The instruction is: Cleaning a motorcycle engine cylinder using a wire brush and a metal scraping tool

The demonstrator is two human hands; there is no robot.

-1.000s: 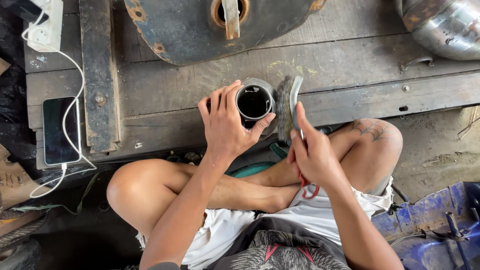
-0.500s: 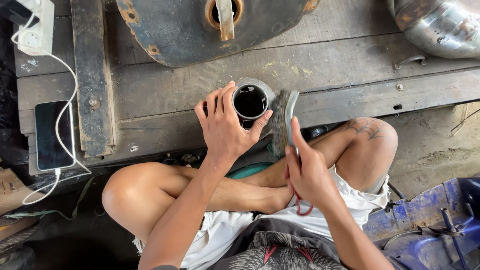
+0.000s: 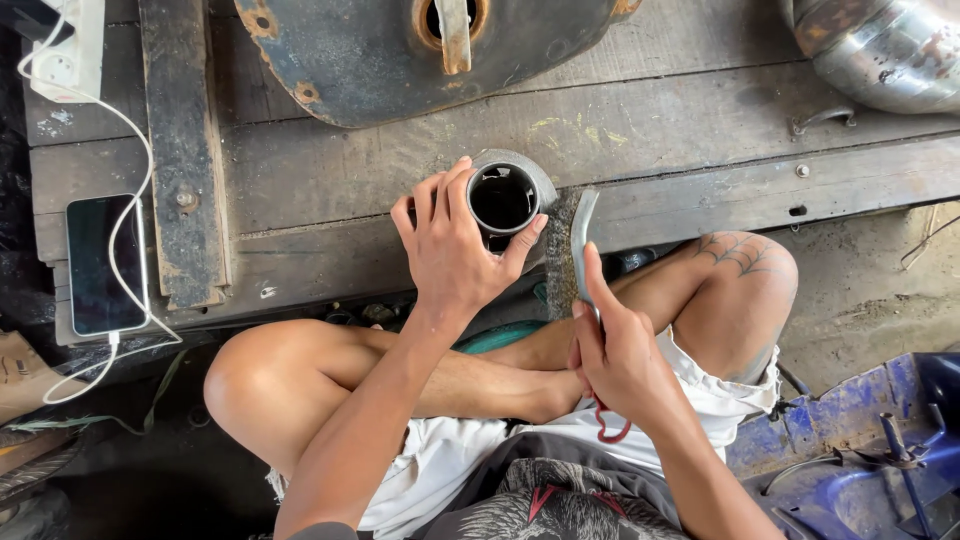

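My left hand point(image 3: 455, 250) grips a short, dark metal tube point(image 3: 503, 198) standing upright on the wooden planks, its open end facing up. My right hand point(image 3: 615, 350) holds a curved grey half-round file point(image 3: 581, 240) by its red-looped handle, blade pointing up beside the tube's right side. I cannot tell whether the file touches the tube. I sit cross-legged at the edge of the planks, knees on either side.
A phone point(image 3: 98, 265) on a white charging cable lies at the left, by a white power strip point(image 3: 70, 50). A rusty dark metal tank point(image 3: 400, 50) lies at the top. A chrome pipe point(image 3: 880, 50) sits top right. Blue parts point(image 3: 860, 440) are at the bottom right.
Both hands keep their hold while the view drifts slightly. The file stays beside the tube with little shift.
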